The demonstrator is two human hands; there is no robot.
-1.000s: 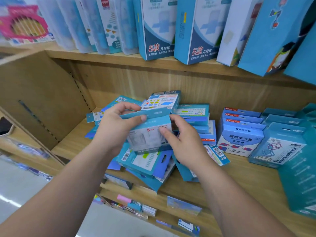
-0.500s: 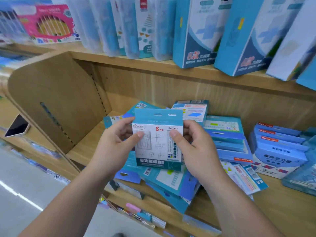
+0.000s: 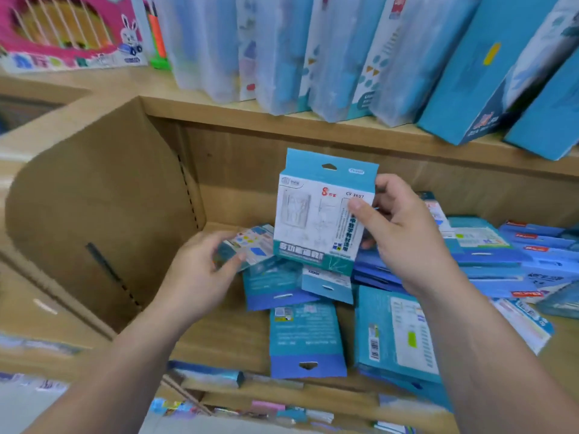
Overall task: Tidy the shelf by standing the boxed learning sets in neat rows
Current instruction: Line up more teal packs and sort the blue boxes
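Your right hand [image 3: 407, 233] holds the white-and-teal boxed set [image 3: 322, 214] upright above the shelf [image 3: 225, 336], fingers clamped on its right edge, long axis toward twelve o'clock, hang tab up. At eight o'clock, your left hand [image 3: 200, 274] pinches a blurred smaller box [image 3: 250, 245].

The left hand [image 3: 200, 274] is motion-blurred, and so is the small pack [image 3: 247, 245] it pinches; its print cannot be read. The held box [image 3: 322, 214] hides the pile [image 3: 313, 308] behind it. The frame's top edge crops the upper boxes [image 3: 344, 57].
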